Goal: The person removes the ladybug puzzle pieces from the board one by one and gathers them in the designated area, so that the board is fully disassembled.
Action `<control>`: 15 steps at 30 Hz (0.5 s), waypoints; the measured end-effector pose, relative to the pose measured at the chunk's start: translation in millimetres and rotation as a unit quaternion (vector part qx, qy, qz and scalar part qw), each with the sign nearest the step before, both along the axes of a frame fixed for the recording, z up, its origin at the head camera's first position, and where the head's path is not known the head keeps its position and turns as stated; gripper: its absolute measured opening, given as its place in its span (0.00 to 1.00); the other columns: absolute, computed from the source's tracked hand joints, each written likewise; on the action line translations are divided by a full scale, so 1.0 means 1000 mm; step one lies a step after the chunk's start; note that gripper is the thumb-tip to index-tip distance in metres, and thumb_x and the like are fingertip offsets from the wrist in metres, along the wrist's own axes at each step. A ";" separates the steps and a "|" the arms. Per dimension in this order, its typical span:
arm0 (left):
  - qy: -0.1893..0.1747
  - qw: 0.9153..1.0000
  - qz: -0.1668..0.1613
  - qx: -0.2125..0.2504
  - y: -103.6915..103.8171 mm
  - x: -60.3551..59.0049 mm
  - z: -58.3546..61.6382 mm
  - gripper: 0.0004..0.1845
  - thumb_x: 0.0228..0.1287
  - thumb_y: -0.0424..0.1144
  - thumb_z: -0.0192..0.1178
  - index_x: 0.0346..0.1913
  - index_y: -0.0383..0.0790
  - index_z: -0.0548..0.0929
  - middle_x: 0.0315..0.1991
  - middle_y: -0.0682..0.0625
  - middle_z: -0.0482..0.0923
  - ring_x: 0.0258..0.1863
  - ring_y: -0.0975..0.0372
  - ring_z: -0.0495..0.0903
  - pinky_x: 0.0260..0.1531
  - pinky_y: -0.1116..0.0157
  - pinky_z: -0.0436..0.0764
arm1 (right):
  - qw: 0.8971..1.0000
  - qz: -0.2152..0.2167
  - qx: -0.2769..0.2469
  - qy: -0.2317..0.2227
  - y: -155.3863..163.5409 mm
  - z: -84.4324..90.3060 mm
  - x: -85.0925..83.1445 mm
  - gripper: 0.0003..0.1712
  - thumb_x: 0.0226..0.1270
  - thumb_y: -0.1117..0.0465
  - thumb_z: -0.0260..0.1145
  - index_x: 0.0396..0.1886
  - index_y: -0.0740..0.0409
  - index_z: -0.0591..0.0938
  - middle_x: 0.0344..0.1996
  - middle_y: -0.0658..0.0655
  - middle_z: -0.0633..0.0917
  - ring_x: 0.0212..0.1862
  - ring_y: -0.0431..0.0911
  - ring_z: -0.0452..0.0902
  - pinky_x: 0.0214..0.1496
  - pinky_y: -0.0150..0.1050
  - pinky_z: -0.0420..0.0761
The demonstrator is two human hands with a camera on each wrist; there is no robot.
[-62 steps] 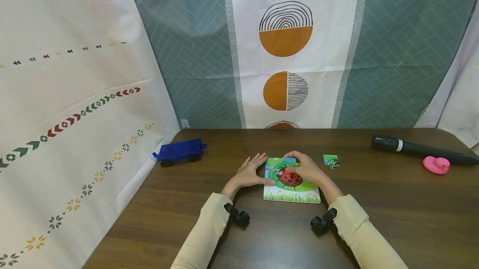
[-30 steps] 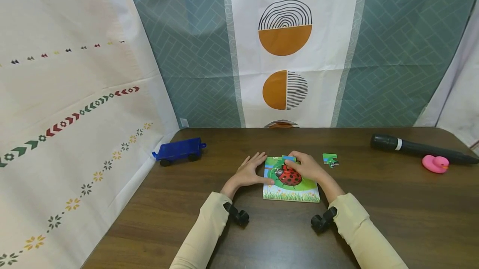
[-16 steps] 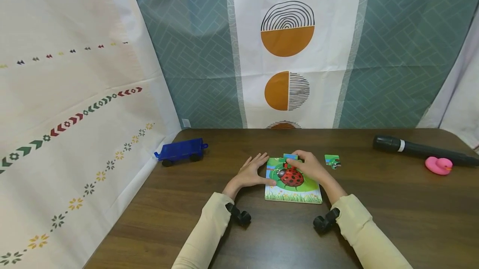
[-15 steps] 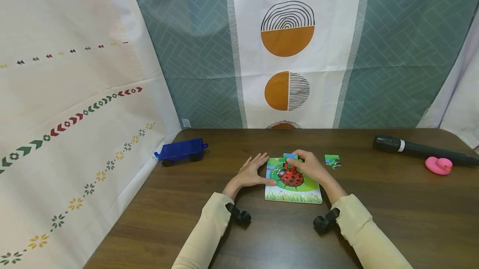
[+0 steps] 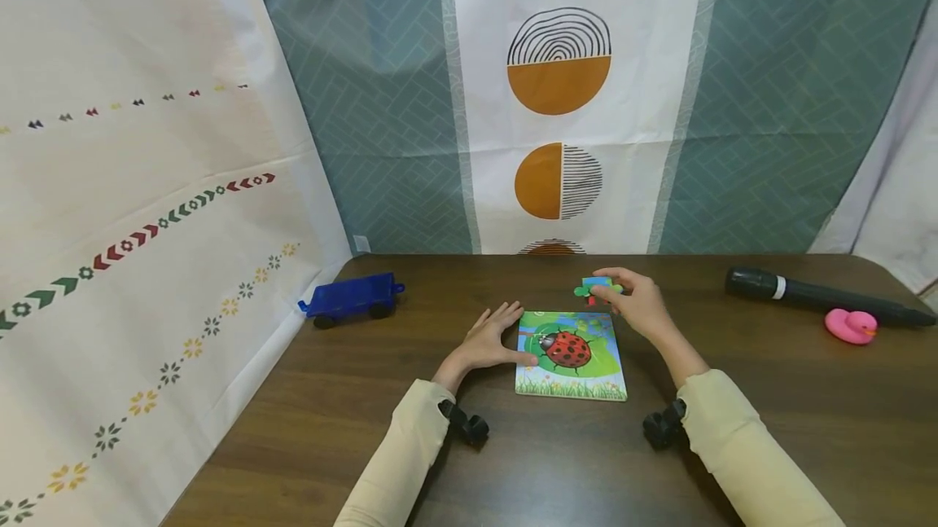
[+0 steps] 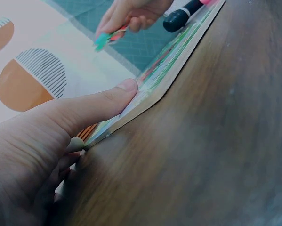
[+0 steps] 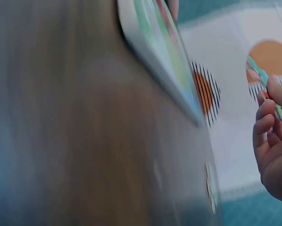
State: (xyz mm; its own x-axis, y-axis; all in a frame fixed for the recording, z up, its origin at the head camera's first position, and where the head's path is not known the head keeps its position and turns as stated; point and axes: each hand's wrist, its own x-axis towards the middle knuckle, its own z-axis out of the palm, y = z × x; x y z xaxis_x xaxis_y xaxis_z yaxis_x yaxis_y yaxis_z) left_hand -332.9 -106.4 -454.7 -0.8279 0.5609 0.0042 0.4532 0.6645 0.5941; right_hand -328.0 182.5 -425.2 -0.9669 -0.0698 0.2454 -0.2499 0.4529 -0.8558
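A square ladybird puzzle board (image 5: 572,387) lies flat on the brown table. My left hand (image 5: 484,343) rests at the board's left side, thumb on its face and the other fingers stretched out along the left edge. In the left wrist view the thumb (image 6: 108,102) presses on the board close to its rim. My right hand (image 5: 645,311) pinches a green and blue puzzle piece (image 5: 599,286) with a red tab, up off the board beyond its far edge. The right wrist view shows that puzzle piece (image 7: 258,73) edge-on between thumb and fingers.
A loose puzzle piece (image 7: 211,188) lies on the table near its far edge, hidden behind my right hand in the head view. A blue toy wagon (image 5: 352,296) stands at the back left. A black microphone-like stick (image 5: 828,296) and a pink toy duck (image 5: 850,326) lie at the right.
My right hand has slid the puzzle piece toward the board's far edge, then lifted it away, up and to the right. The left hand has stayed in place.
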 end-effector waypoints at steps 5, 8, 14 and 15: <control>-0.002 1.000 -0.001 0.000 0.000 0.002 0.001 0.53 0.54 0.55 0.70 0.77 0.41 0.55 0.79 0.48 0.48 0.80 0.55 0.43 0.79 0.49 0.39 | 0.999 -0.006 0.026 -0.033 0.036 0.005 0.003 0.27 0.75 0.52 0.57 0.67 0.62 0.72 0.26 0.54 0.78 0.27 0.47 0.73 0.29 0.36 0.76; -0.006 1.000 -0.002 0.003 0.000 0.002 0.002 0.52 0.54 0.54 0.70 0.77 0.41 0.55 0.79 0.47 0.48 0.80 0.54 0.43 0.79 0.49 0.39 | 0.998 -0.018 0.042 -0.041 0.059 0.005 0.005 0.29 0.76 0.51 0.56 0.67 0.66 0.69 0.26 0.51 0.78 0.27 0.45 0.73 0.31 0.35 0.76; -0.003 1.000 0.002 -0.003 0.001 -0.001 -0.001 0.52 0.53 0.55 0.70 0.77 0.43 0.55 0.79 0.49 0.48 0.80 0.56 0.43 0.79 0.50 0.39 | 0.995 -0.041 0.076 -0.050 0.097 0.005 0.012 0.32 0.74 0.49 0.57 0.63 0.70 0.68 0.29 0.51 0.83 0.27 0.40 0.75 0.32 0.31 0.76; -0.002 1.000 0.002 -0.005 0.001 -0.001 -0.001 0.52 0.54 0.55 0.70 0.77 0.43 0.55 0.80 0.50 0.48 0.80 0.57 0.43 0.79 0.50 0.39 | 0.995 -0.044 0.079 -0.053 0.102 0.004 0.013 0.32 0.74 0.48 0.57 0.62 0.70 0.68 0.29 0.50 0.83 0.27 0.40 0.74 0.31 0.31 0.76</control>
